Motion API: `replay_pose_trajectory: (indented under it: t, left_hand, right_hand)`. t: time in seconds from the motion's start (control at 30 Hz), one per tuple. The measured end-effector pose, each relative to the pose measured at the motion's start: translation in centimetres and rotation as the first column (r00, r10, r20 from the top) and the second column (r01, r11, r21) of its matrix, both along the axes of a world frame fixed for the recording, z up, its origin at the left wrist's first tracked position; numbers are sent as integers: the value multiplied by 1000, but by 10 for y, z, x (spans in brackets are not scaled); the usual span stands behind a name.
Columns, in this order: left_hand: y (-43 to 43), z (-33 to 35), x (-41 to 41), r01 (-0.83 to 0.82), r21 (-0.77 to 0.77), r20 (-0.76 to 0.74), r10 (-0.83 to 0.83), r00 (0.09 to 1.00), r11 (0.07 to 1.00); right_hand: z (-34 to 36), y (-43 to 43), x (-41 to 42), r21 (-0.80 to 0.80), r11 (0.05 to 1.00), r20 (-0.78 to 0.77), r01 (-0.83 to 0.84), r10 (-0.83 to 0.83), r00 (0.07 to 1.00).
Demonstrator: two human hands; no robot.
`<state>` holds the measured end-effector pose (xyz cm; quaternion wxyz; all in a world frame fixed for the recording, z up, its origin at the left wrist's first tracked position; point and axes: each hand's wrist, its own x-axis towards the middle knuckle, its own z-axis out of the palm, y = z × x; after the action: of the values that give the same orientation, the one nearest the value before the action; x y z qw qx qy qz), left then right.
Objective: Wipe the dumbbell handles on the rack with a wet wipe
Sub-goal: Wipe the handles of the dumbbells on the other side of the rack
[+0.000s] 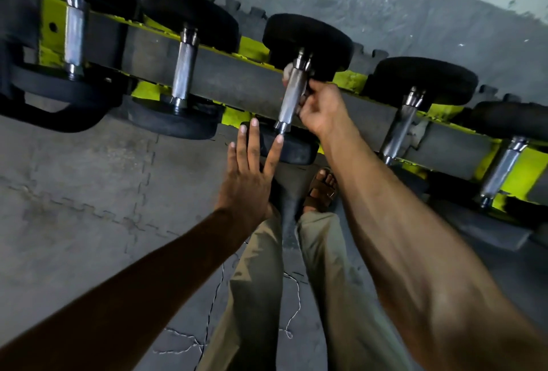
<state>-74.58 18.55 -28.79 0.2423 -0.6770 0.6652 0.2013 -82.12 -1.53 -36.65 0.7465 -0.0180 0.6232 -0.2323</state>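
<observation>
Grey interlocking floor mats; yellow-green rack runs across the frame with dumbbells lying in a row. Right hand is clenched round the chrome handle of the middle dumbbell, toward its far end. Wet wipe is bunched between hand and handle, whitish edges showing on both sides. Left hand is flat, fingers straight and spread, tips touching that dumbbell's near black head. Sandalled foot below the rack.
</observation>
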Motion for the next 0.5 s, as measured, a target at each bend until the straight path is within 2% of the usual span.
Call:
replay_pose_trajectory:
  t: [0.17,0.23,0.3,0.4,0.47,0.5]
  left_hand:
    - [-5,3,2,11,0,7,-11,1000,1000]
    - [-4,2,2,7,-9,0,-7,1000,1000]
    - [-2,1,2,1,-12,-11,-1,1000,1000]
    - [-1,2,1,9,-5,2,-9,1000,1000]
    - [-2,4,0,11,3,9,-11,1000,1000]
    - [-3,5,0,12,12,7,-12,1000,1000]
  right_hand:
    - [1,-26,7,-13,1000,24,29,-28,999]
    - [-1,-10,5,-28,997,-17,-67,66,998]
    - [5,18,-7,-71,969,-75,-236,231,970]
    - [17,33,-19,-143,935,-143,-325,305,941]
    - [17,15,-13,-131,948,-96,-291,280,955]
    - [14,2,-7,-103,971,-44,-218,214,976]
